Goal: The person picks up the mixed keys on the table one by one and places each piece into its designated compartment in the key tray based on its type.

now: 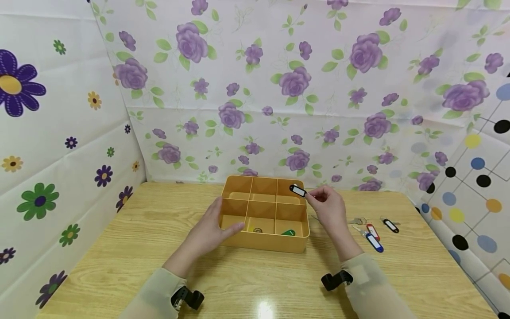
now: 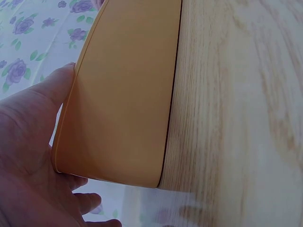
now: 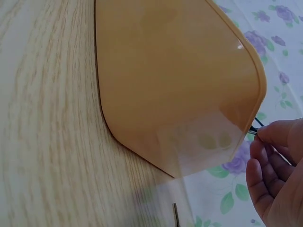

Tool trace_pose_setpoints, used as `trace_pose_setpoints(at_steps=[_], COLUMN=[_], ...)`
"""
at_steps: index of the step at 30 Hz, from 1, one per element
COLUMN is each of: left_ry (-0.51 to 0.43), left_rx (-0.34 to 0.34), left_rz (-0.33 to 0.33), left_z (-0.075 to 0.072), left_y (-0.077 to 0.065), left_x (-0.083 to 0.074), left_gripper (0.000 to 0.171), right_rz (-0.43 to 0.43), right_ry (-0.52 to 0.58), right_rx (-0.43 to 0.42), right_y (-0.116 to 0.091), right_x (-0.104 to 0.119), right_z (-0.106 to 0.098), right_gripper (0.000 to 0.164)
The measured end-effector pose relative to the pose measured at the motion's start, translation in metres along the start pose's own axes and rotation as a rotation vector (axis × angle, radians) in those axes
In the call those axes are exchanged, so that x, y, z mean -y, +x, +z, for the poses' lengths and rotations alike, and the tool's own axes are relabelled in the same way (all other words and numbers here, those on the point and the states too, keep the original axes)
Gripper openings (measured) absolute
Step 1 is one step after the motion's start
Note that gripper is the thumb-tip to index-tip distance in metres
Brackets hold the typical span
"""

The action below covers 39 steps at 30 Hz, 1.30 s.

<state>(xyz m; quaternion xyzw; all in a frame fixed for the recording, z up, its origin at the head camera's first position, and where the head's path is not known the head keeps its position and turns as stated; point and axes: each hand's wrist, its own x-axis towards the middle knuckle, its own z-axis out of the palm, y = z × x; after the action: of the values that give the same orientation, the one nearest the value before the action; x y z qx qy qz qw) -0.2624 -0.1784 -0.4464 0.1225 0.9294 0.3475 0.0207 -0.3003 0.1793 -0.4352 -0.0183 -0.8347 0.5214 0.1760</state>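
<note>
A yellow-orange divided organizer box sits on the table. My left hand rests against its front left corner, thumb over the front rim and fingers fairly straight along the left side; the left wrist view shows the hand touching that corner. Between thumb and fingertips my right hand pinches a black key tag with a white label, above the back right compartment. In the right wrist view, the right hand is beside the box rim, most of the tag hidden. A green tag lies in the front right compartment.
Right of the box lie keys with a red tag, a blue tag and another black tag. A small ring is in the front middle compartment. Floral cloth hangs behind the wooden table.
</note>
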Motion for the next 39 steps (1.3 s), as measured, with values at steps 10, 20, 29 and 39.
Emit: trace_pose_setpoints(at_steps=[10,20,29,39], left_ry=[0.004,0.005,0.0,0.005], left_rx=[-0.004,-0.005,-0.005,-0.008], left_rz=[0.003,0.003,-0.001,0.0], left_z=[0.0,-0.001,0.0,0.0], left_y=[-0.001,-0.001,-0.001,-0.001], left_x=[-0.001,-0.001,0.0,-0.002], left_gripper=[0.121,0.121,0.124,0.121], right_rz=[-0.023,-0.017,-0.03,-0.024], right_ry=[-0.013,0.0,-0.008,-0.073], right_rx=[0.013,0.048,0.064,0.083], right_y=[-0.001,-0.001,0.001,0.002], right_x=[-0.001,-0.002,-0.002,-0.001], right_z=[0.004,0.005,0.0,-0.01], right_gripper=[0.011,0.016,0.03,0.036])
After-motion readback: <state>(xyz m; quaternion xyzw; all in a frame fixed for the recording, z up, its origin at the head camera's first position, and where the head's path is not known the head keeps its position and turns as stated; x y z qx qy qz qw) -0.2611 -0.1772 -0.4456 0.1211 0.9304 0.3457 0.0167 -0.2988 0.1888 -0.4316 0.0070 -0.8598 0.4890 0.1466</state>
